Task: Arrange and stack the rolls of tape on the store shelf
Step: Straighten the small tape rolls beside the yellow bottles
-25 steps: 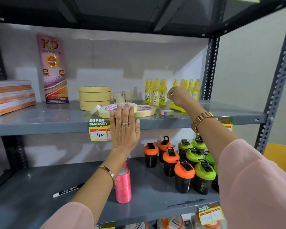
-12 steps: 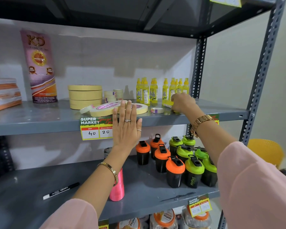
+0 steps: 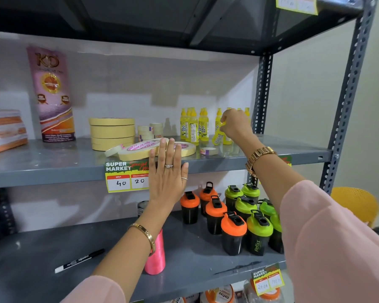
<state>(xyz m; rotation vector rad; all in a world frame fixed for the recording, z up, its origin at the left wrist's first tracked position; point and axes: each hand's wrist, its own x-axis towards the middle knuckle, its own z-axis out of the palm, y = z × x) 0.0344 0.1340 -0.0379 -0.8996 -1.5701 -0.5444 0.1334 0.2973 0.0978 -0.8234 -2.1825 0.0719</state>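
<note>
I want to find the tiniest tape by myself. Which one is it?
Look at the grey shelf with the yellow price tag. Between the wide flat tape rolls and the yellow glue bottles lies the small tape roll, alone near the front edge. It is much smaller than the flat rolls.

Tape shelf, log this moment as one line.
left hand: flat on shelf edge, fingertips at wide cream tape roll | right hand: grasping tilted yellow glue bottle | tape: unstacked
</note>
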